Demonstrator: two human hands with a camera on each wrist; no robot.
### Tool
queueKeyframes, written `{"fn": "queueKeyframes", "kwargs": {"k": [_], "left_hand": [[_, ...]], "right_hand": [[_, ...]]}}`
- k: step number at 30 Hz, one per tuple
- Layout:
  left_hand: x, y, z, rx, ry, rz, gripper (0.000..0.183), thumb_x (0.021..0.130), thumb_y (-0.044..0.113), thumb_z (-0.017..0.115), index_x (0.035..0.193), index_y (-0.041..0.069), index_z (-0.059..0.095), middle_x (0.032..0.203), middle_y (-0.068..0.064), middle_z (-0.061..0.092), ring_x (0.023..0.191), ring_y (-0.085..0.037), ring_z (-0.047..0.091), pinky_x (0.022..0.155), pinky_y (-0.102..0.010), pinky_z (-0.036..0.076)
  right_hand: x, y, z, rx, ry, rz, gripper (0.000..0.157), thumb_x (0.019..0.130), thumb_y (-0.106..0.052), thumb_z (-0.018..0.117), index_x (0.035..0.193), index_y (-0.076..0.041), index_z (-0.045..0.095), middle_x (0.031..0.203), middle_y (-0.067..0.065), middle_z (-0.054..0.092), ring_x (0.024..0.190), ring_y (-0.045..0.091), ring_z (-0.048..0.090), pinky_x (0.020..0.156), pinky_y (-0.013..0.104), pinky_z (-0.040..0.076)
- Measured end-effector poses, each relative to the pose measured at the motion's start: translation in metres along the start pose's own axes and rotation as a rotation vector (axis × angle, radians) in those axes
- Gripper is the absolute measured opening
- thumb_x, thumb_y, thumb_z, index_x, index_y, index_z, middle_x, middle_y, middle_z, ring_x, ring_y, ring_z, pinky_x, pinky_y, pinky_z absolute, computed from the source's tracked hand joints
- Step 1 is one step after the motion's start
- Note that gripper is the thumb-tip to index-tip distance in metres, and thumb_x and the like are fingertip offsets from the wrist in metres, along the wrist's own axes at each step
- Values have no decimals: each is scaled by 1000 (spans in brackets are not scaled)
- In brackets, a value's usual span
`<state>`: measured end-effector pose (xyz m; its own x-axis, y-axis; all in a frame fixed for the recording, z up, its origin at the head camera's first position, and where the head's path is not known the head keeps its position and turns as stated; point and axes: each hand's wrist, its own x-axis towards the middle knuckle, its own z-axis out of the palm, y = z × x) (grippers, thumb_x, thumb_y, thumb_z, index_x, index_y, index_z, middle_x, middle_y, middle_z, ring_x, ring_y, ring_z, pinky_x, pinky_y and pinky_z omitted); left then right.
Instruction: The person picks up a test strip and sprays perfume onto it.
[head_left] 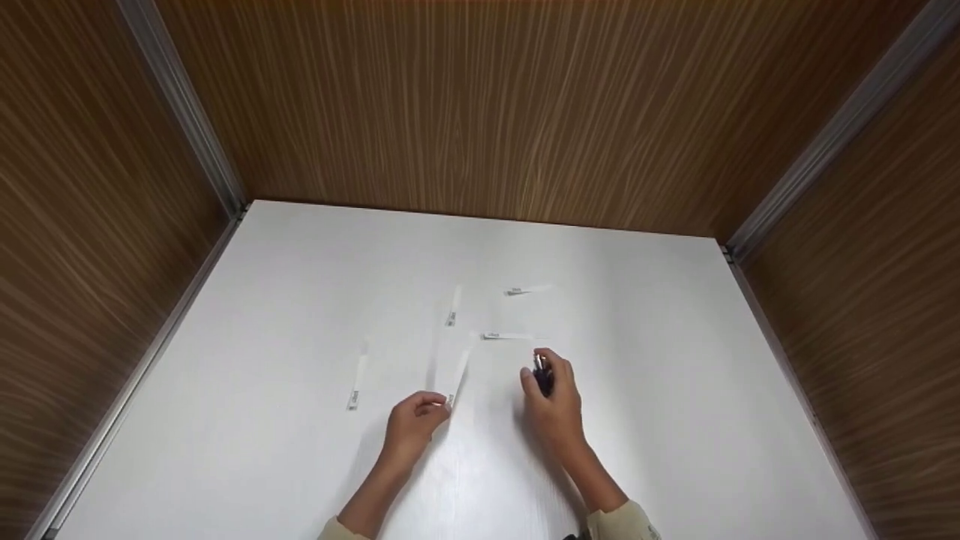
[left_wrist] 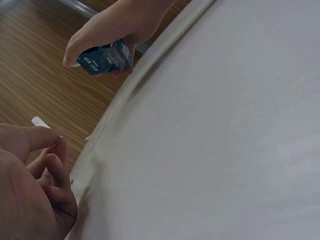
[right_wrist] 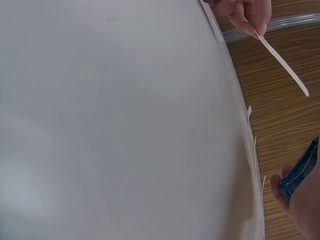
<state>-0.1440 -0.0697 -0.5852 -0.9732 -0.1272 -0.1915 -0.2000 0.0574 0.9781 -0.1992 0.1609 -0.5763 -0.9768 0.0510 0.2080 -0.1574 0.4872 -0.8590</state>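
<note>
I have a wood-grain panel [head_left: 450, 112] standing beyond the blue bottle, and a white counter [head_left: 645, 360] spreading around it. The person's right grip [head_left: 555, 409] is clamped on the blue bottle [left_wrist: 105, 57], fingers curled about its body. The left grip [head_left: 411, 426], left of the bottle, has thumb and fingers together on one end of a held paper strip [right_wrist: 285, 65], whose free length sticks out. Past the bottle I see a near strip [head_left: 510, 336] and, farther off, a far strip [head_left: 526, 290]; left of it lie a middle strip [head_left: 454, 306] and an outer strip [head_left: 360, 375]. I judge the bottle hard, smooth and rather slippery, best taken round its sides. The held strip looks nearly weightless, bendy and easily creased, so I'd pinch it lightly by the printed end.
</note>
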Motion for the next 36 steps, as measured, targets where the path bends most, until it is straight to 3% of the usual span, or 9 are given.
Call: {"fn": "queueKeyframes", "kwargs": {"k": [9, 17, 29, 36], "left_hand": [[6, -1, -21, 9, 96, -62, 27, 92, 17, 67, 113, 1, 68, 88, -10, 71, 66, -16, 56, 58, -24, 45], [6, -4, -35, -101, 177, -120, 28, 94, 15, 64, 116, -2, 66, 88, -11, 74, 54, -11, 55, 46, -20, 39], [10, -9, -44, -131, 202, -140, 32, 95, 13, 60, 121, -5, 63, 87, -9, 73, 60, -11, 58, 51, -20, 46], [11, -12, -45, -145, 220, -151, 31, 96, 10, 58, 121, -8, 62, 87, -10, 73, 63, -11, 60, 53, -19, 48]], "right_hand": [[-1, 4, -2, -5, -2, -6, 44, 99, -35, 63, 139, -19, 53, 126, 2, 55, 102, 19, 52, 92, 43, 45], [-1, 3, -5, 9, -14, 2, 44, 98, -36, 64, 138, -21, 53, 132, 5, 54, 111, 22, 54, 98, 46, 44], [0, 6, -7, 28, -31, 17, 43, 98, -35, 65, 137, -22, 54, 137, 6, 53, 130, 25, 51, 108, 52, 40], [-1, 6, -6, 37, -39, 32, 42, 99, -36, 63, 138, -24, 53, 139, 3, 52, 128, 24, 51, 107, 50, 40]]}}
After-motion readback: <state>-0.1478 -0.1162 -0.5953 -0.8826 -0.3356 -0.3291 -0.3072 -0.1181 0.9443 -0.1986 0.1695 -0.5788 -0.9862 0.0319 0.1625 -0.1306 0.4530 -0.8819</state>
